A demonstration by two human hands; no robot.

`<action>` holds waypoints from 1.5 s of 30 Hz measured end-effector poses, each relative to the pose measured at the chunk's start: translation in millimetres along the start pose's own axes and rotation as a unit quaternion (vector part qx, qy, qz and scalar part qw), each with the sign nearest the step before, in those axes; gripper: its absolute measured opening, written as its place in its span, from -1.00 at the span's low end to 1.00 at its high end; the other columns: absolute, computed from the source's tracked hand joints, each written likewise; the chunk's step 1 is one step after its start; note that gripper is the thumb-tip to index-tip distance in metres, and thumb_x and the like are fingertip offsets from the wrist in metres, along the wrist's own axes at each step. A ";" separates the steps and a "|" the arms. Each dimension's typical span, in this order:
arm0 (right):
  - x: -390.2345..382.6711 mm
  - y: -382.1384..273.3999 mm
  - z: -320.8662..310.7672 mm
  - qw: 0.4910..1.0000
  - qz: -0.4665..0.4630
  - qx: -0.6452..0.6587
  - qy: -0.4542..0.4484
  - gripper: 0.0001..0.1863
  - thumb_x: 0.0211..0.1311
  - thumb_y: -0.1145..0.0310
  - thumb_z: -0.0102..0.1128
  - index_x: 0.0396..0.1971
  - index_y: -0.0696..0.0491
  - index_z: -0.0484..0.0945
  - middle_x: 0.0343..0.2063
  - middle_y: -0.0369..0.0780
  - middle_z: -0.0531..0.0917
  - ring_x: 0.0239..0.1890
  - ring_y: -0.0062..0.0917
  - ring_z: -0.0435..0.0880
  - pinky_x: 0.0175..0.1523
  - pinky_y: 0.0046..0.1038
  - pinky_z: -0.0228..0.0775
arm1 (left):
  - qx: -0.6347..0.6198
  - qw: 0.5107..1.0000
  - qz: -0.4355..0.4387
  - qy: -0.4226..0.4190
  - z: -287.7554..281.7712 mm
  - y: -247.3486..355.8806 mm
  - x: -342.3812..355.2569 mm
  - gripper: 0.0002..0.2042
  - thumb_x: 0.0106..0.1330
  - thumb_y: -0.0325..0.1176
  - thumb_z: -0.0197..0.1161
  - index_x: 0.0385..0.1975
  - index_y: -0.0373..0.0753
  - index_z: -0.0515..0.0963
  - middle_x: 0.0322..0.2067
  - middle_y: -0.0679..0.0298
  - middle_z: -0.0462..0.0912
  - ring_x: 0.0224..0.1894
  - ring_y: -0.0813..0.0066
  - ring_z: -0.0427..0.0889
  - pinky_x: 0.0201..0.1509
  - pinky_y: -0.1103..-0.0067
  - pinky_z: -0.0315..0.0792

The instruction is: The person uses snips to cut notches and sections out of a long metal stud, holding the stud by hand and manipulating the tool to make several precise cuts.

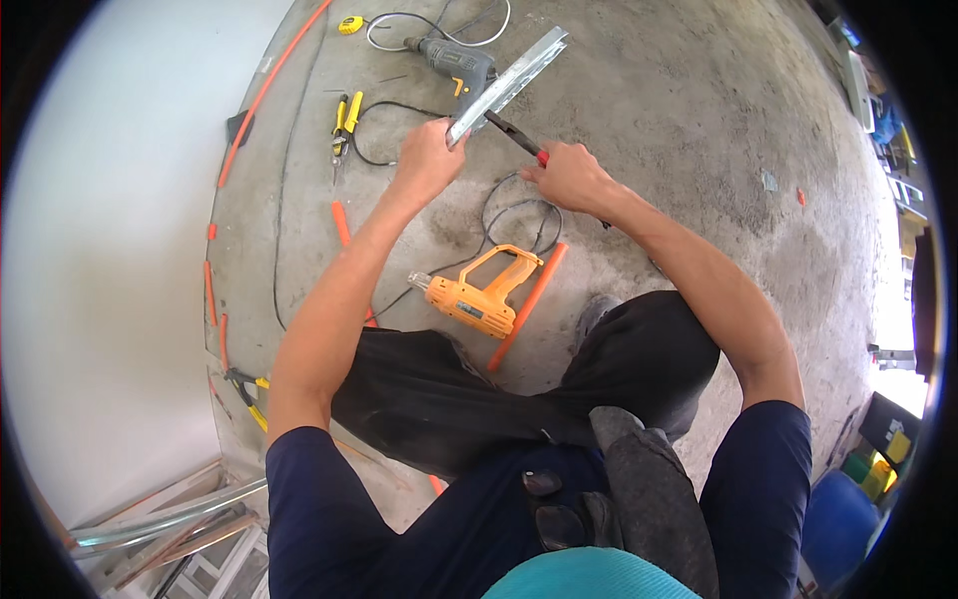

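Gripped near its lower end by my left hand (432,157), a galvanised metal channel (524,68) slants up to the right. My right hand (567,175) is closed on a black tool with red grips (520,135), whose dark end meets the channel's right side; I cannot make out its jaws. A grey power drill (444,62) lies just beyond the channel, and yellow-black pliers (346,120) lie left of my left hand. Below my hands, an orange heat gun (479,295) rests between my legs, beside an orange tube (529,304) and looped dark cable.
A white wall (120,250) runs along the left, with orange tubing (261,92) and yellow-handled cutters (257,409) at its foot and metal lengths (170,519) at lower left. A yellow tape measure (350,25) lies at top. A blue container (838,519) stands among clutter at right.
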State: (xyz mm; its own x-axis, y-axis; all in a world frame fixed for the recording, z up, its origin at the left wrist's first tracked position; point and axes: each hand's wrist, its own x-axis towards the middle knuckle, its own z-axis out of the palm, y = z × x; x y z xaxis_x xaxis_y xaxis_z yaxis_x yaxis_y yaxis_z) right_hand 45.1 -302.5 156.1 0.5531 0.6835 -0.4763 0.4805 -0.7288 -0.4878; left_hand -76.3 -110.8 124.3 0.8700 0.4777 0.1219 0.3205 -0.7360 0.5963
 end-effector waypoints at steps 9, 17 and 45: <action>14.1 26.5 9.4 0.997 -0.043 0.016 0.057 -0.60 0.33 0.12 0.24 -0.12 0.19 0.58 -0.20 0.14 0.69 -0.06 0.09 0.66 0.05 -0.05 0.50 | -0.100 0.987 -0.073 -0.107 -9.5 -12.3 15.0 -0.53 0.45 -0.04 0.19 -0.52 -0.37 0.62 -0.67 0.21 0.60 -0.60 0.48 0.58 -0.43 0.44 0.43; 23.1 23.6 11.3 0.997 -0.061 0.014 0.045 -0.62 0.38 0.12 0.16 -0.15 0.19 0.56 -0.23 0.15 0.69 -0.08 0.11 0.66 0.02 -0.01 0.49 | -0.074 0.991 -0.048 -0.102 -11.7 -16.7 11.8 -0.57 0.44 -0.03 0.20 -0.41 -0.35 0.63 -0.65 0.25 0.57 -0.59 0.47 0.52 -0.45 0.43 0.40; 18.8 -1.8 16.7 0.996 -0.001 -0.077 -0.046 -0.72 0.26 0.39 0.13 -0.18 0.28 0.63 -0.19 0.17 0.70 -0.06 0.05 0.70 0.02 -0.10 0.57 | -0.054 0.994 -0.075 -0.060 5.7 -6.9 4.5 -0.68 0.37 -0.18 0.28 -0.33 -0.41 0.64 -0.59 0.12 0.67 -0.53 0.36 0.68 -0.39 0.41 0.49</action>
State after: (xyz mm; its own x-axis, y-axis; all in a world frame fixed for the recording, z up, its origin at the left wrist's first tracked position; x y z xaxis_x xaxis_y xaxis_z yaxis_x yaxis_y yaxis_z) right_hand 43.2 -287.7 135.9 0.4908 0.6801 -0.5446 0.5845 -0.7205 -0.3731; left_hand -72.4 -106.3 116.2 0.8558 0.5128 -0.0677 0.4147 -0.6020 0.6824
